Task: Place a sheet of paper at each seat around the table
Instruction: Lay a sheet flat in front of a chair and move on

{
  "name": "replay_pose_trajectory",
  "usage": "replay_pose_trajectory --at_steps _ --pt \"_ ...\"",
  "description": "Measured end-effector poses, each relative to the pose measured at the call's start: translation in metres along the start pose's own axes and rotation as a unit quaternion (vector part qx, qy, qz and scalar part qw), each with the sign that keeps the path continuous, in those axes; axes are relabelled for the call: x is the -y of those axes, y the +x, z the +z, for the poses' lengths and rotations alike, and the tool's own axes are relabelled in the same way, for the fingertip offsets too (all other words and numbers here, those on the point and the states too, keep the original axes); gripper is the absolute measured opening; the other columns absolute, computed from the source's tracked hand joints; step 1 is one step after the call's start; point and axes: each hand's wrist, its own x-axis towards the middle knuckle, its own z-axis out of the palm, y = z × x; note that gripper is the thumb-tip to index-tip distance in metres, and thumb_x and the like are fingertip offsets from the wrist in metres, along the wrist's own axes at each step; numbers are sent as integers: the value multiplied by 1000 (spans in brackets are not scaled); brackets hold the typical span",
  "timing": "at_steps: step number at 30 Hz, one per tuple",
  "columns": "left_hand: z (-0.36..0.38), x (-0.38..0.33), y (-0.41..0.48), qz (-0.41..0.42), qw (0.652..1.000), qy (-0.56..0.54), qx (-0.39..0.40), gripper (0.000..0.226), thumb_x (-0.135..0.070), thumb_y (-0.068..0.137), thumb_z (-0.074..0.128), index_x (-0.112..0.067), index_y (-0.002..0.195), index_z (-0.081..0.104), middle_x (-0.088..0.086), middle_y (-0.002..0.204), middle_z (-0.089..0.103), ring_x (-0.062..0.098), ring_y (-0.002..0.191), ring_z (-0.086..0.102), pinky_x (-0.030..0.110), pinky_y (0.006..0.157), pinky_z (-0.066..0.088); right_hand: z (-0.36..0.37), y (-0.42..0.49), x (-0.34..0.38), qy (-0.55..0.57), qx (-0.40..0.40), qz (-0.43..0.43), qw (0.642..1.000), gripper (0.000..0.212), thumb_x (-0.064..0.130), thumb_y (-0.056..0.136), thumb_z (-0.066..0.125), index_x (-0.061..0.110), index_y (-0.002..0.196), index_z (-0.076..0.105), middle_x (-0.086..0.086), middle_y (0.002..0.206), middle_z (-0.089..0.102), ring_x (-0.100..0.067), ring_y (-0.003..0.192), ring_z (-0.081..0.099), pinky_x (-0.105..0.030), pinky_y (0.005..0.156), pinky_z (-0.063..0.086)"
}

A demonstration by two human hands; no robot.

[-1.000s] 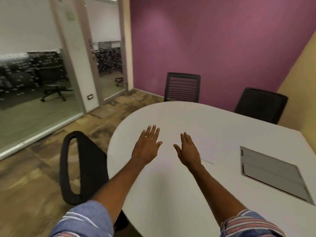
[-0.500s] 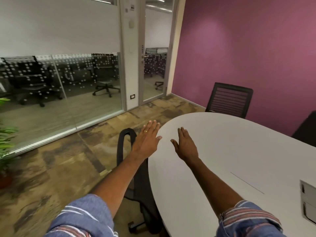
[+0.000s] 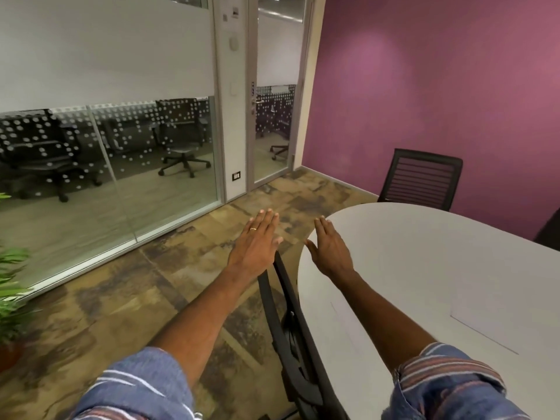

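Both hands reach forward at frame centre, flat and empty, each grip spread apart: left hand over the black chair, right hand above the white oval worktop. A white paper sheet lies at lower right on the worktop.

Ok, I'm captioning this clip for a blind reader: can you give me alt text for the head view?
Two empty, open hands reach forward, the left hand over the floor and the right hand over the rounded end of a white table. A sheet of paper lies on the table at right. A black chair is tucked in below the hands; another chair stands by the purple wall.
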Motion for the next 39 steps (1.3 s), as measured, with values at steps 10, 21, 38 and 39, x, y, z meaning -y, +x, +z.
replay_pose_trajectory --at_steps 10,21,38,39 --pt "34 53 86 33 999 -8 14 59 -36 107 25 -18 159 4 3 167 2 20 155 0 41 126 10 55 99 12 -4 -12 34 999 67 45 105 39 12 158 16 -8 166 15 -24 154 14 -38 124 20" --pt "98 118 205 80 994 -54 51 60 -39 107 24 -18 159 4 4 167 2 20 155 0 39 126 7 111 199 7 -9 12 103 995 65 44 105 37 11 158 17 -9 166 14 -24 155 12 -37 125 17" --pt "173 152 376 272 951 -116 90 57 -37 107 22 -20 159 8 5 167 4 24 155 -1 42 126 9 149 283 -23 -45 -25 334 941 65 44 106 34 10 158 14 -7 167 11 -23 155 10 -36 125 15" --pt "179 146 387 284 947 -118 93 57 -37 107 21 -19 159 8 6 167 4 24 155 -1 41 126 8 151 287 -30 -47 -28 344 937 65 44 106 34 11 158 14 -7 167 11 -23 155 10 -36 125 15"
